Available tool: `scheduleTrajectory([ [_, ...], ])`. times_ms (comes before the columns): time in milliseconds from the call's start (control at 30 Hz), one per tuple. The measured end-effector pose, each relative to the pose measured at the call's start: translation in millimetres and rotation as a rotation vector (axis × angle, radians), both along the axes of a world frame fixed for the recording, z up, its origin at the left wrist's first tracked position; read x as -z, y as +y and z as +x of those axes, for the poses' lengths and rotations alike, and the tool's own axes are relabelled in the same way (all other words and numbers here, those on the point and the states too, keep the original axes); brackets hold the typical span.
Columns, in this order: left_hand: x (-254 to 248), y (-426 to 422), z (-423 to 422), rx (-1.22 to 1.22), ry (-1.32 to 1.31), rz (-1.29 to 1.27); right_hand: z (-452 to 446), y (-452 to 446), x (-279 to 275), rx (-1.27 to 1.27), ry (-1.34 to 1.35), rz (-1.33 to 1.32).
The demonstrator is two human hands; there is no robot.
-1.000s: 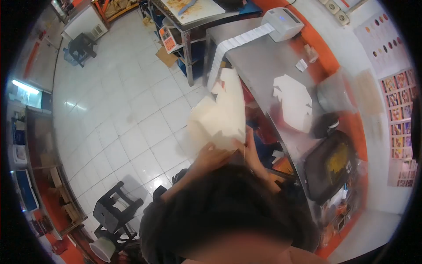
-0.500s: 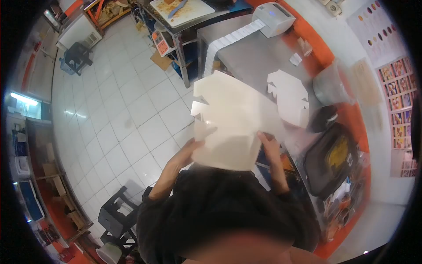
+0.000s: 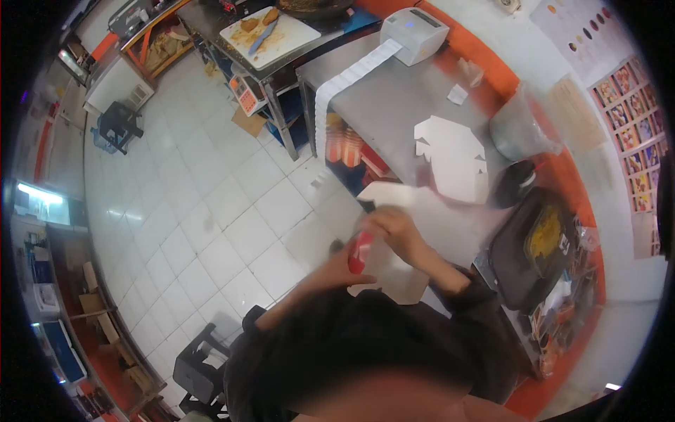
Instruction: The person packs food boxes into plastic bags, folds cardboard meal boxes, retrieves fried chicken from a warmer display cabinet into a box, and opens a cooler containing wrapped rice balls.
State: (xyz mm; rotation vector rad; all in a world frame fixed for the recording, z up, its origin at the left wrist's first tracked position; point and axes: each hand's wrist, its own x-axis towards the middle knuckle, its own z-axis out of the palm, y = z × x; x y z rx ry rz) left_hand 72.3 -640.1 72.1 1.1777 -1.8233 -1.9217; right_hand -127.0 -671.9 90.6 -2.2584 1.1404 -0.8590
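Note:
My left hand [image 3: 339, 269] is wrapped round a small red-and-white object [image 3: 361, 252], blurred, its kind unclear. At its upper end my right hand [image 3: 398, 231] has its fingers closed together; what they pinch is hidden. Below both hands, close to my body, lies a pale cardboard sheet [image 3: 399, 276], partly covered by my arms. Another white sheet [image 3: 439, 221] spreads over the table edge to the right of my right hand. Farther back on the metal table rests a flat white cut-out card [image 3: 453, 158] with notched edges.
A label printer [image 3: 415, 36] trails a long label strip [image 3: 351, 74] over the metal table [image 3: 373, 105]. Right of the cards stand a clear plastic bin [image 3: 522, 126] and a dark bag [image 3: 527, 246]. Black stools [image 3: 200, 362] stand on the tiled floor [image 3: 197, 218] at left.
Both hands have let go of the sides of the large white card and come together round the red-and-white object. The card now sits lower, largely behind my hands. The view has shifted slightly.

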Motion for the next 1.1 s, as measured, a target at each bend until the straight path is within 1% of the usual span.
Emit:
scheduleTrajectory([
  [33,0.1,-3.3,-3.0,-0.021,0.075,-0.012,-3.8,-3.6,-14.1,0.006,0.003,-0.001],
  [67,-1.1,-7.9,-3.5,-0.016,0.077,-0.005,-9.4,-4.6,-31.0,-0.134,-0.038,0.16],
  [100,-14.8,-15.6,-2.5,0.035,0.09,0.12,-13.1,-5.0,-48.4,-0.274,-0.084,0.326],
  [133,-21.8,-20.7,-1.7,0.084,0.102,0.244,-19.7,-6.5,-60.7,-0.272,-0.088,0.336],
  [167,-12.0,-21.6,-2.4,0.083,0.1,0.248,-28.0,-10.6,-72.3,-0.295,-0.002,0.452],
  [200,5.6,-21.4,-4.3,0.103,0.14,0.122,-33.7,-16.4,-77.4,-0.318,0.087,0.566],
  [233,11.7,-23.4,-7.5,0.122,0.18,-0.006,-36.1,-13.8,-62.8,-0.321,0.087,0.566],
  [267,16.2,-25.0,-12.3,0.12,0.18,-0.007,-38.0,-2.9,-35.4,-0.255,0.016,0.438],
  [300,16.8,-27.2,-19.4,0.066,0.147,0.012,-39.7,3.4,-19.8,-0.188,-0.056,0.311],
  [333,17.3,-31.4,-25.1,0.015,0.114,0.031,-37.4,1.6,-18.1,-0.188,-0.058,0.312],
  [367,19.0,-41.0,-28.6,0.017,0.11,0.031,-32.3,-3.0,-16.7,-0.207,-0.021,0.38],
  [433,18.9,-69.3,-37.4,-0.006,0.064,-0.167,-39.6,-22.8,-7.0,-0.318,0.578,-0.137],
  [467,13.9,-83.4,-37.0,0.008,0.053,-0.158,-44.1,-25.0,-10.8,-0.306,0.565,-0.127],
  [533,-12.0,-128.6,-39.1,0.003,-0.123,-0.019,-54.8,-32.3,-38.5,-0.035,0.061,0.011],
  [567,4.8,-155.6,-35.0,-0.073,-0.049,-0.018,-68.1,-34.9,-47.0,0.002,-0.076,0.056],
  [600,24.5,-185.0,-31.6,-0.152,0.029,-0.017,-89.2,-37.7,-44.3,0.127,-0.193,-0.028],
  [667,23.7,-251.0,-44.8,-0.322,0.182,-0.018,-136.8,-42.5,-44.8,0.542,-0.275,-0.067],
  [700,15.3,-283.5,-54.6,-0.308,0.163,-0.029,-160.6,-45.3,-47.8,0.836,-0.24,-0.022],
  [733,6.0,-316.7,-66.9,-0.291,0.145,-0.043,-187.7,-55.2,-37.6,0.985,-0.391,-0.033],
  [767,9.5,-352.5,-81.3,-0.278,0.096,-0.052,-217.2,-60.1,-18.4,1.175,-0.281,-0.057],
  [800,17.4,-385.9,-97.7,-0.263,0.046,-0.061,-242.2,-57.6,7.4,1.195,-0.286,-0.069],
  [867,23.0,-427.5,-137.7,-0.486,-0.025,-0.027,-277.1,-38.8,64.6,1.429,0.564,-0.202],
  [900,64.5,-468.5,-147.4,-0.478,0.014,-0.309,-286.1,-29.5,86.0,1.45,0.57,-0.192],
  [933,58.9,-466.9,-159.7,-0.456,0.02,-0.304,-293.9,-20.7,103.0,1.427,0.533,0.023],
  [967,41.3,-456.8,-174.6,-0.594,-0.123,-0.582,-297.9,-12.7,111.2,1.393,0.491,0.231],
  [1000,26.4,-441.9,-187.4,-0.732,-0.269,-0.858,-296.0,-4.6,112.5,1.409,0.501,0.236],
  [1033,18.8,-421.2,-198.8,-0.645,-0.162,-1.034,-291.6,-0.8,111.7,1.399,0.285,0.366],
  [1067,12.7,-394.7,-211.3,-0.496,-0.078,-1.053,-286.2,0.7,112.2,1.371,0.065,0.488],
  [1100,-12.5,-350.3,-223.2,-0.276,0.044,-0.893,-280.3,5.8,121.0,1.37,0.068,0.486],
])
